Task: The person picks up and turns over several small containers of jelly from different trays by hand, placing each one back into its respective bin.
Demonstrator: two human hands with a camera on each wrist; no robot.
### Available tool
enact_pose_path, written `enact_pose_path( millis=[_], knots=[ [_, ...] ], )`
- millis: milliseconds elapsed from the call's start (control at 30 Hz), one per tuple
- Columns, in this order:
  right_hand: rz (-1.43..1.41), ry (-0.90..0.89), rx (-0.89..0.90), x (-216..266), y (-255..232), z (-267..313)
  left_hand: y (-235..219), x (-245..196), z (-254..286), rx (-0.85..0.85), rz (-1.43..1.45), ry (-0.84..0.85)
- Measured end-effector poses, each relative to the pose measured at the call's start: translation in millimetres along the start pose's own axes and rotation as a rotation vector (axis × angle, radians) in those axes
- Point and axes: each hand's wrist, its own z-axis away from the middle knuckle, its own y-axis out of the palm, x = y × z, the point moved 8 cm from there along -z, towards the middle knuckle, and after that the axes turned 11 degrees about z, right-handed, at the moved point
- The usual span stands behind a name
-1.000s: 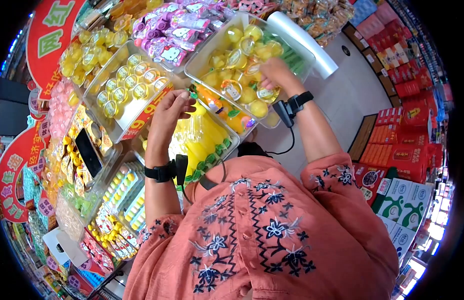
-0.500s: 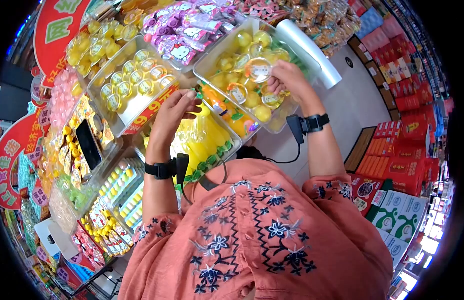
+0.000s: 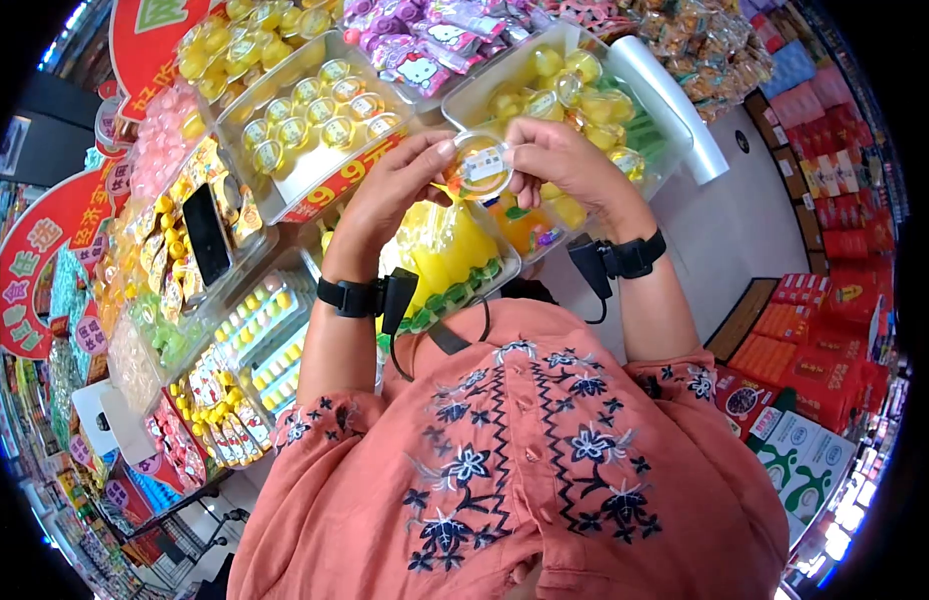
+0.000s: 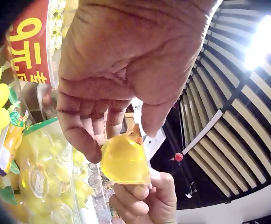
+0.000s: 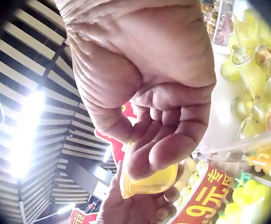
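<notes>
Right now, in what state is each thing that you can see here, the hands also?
Jelly cup: lid on, yellow inside, held off the display.
Right hand: pinching the cup.
Left hand: fingertips at the cup's edge; whether they grip, I cannot tell.
Phone: lying screen up, screen dark.
Bin of cups in rows: uncovered, floor partly bare.
Bin of jumbled cups: uncovered.
Plastic roll: mostly rolled up.

Head view, centre: print on your yellow cup too small to read; upper left, red sign cut by top edge. Right wrist view: right hand partly hides cup.
</notes>
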Motion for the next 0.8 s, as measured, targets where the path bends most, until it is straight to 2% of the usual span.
enact_pose_path(
  millis=[133, 267, 467, 533, 600, 633, 667, 733, 800],
  knots=[
    [0.016, 0.003, -0.003, -0.3, 9.6, -9.9, -6.5, 10.3, 3.2, 0.065, 0.027, -0.017],
    [0.051, -0.035, -0.054, -9.4, 15.6, -26.1, -12.2, 21.4, 7.7, 0.049, 0.195, -0.058],
    [-0.043, -0.101, -0.092, -8.9, 30.5, -39.5, -38.7, 11.4, 1.7, -0.037, 0.239, 0.040],
    [-0.042, -0.085, -0.111, -7.8, 30.1, -39.8, -59.9, -4.4, -2.5, -0.061, 0.247, 0.112],
    [-0.038, -0.067, -0.117, -9.9, 29.8, -40.4, -97.5, -16.4, -6.4, -0.196, 0.354, 0.140],
    [-0.033, -0.060, -0.114, -11.8, 28.9, -41.0, -108.8, -31.2, 0.6, -0.369, 0.282, 0.168],
    [-0.027, -0.053, -0.112, -13.6, 28.0, -41.6, -139.6, -35.1, -10.1, -0.359, 0.149, 0.232],
    [-0.012, -0.040, -0.108, -18.1, 27.8, -42.5, -180.2, -30.2, -15.6, -0.455, 0.081, 0.199],
    [-0.004, -0.023, -0.107, -23.6, 28.6, -44.2, -209.8, -15.8, -19.5, -0.488, -0.045, 0.070]
  ],
)
